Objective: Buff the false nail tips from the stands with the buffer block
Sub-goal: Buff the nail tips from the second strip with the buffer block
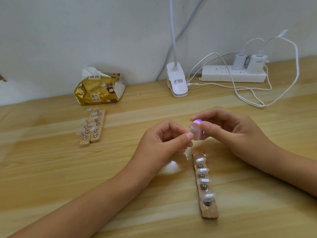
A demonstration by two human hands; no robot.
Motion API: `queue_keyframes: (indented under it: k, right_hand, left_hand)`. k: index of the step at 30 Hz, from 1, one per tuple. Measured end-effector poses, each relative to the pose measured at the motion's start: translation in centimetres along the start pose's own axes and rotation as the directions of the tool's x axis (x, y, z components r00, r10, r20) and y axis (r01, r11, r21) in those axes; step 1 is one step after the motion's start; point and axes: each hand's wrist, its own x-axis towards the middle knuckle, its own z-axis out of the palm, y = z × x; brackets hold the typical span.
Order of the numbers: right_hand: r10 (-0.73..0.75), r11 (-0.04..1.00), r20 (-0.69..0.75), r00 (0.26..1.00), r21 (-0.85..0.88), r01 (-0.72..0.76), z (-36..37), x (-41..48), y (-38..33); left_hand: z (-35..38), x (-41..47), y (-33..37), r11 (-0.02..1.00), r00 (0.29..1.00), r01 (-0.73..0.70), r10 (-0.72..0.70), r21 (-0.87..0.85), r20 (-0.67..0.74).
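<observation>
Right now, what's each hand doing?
Left hand: pinching a nail tip.
Right hand: gripping the buffer block.

Glossy wood-grain table (pixel 51 169) — crinkled shiny gold foil tissue pack (pixel 99 90).

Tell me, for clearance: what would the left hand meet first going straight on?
Likely the buffer block in the right hand; the left hand pinches a nail tip seemingly against it.

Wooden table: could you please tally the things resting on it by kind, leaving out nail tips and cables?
Wooden nail-tip stands: 3
Gold tissue pack: 1
White clip-on lamp: 1
White power strip: 1
White plug-in chargers: 2
Total: 8
</observation>
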Motion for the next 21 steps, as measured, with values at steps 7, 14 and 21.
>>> queue_keyframes:
  k: [7, 14, 21]
  right_hand:
    - [-0.072, 0.996, -0.137, 0.988, 0.035, 0.077, -0.35, 0.09, -0.01]
    - [-0.114, 0.993, -0.157, 0.981, 0.009, 0.117, -0.32, -0.16, -0.26]
    - [-0.156, 0.986, -0.108, 0.982, 0.038, 0.161, -0.07, -0.44, -0.44]
  left_hand:
    - [-0.26, 0.19, -0.16, 1.000, 1.000, -0.001, 0.000, -0.013, -0.018]
    - [-0.09, 0.07, 0.05, 1.000, 1.000, 0.006, -0.006, -0.009, -0.005]
    - [0.12, 0.05, 0.26, 0.999, 0.999, 0.029, -0.028, 0.031, -0.024]
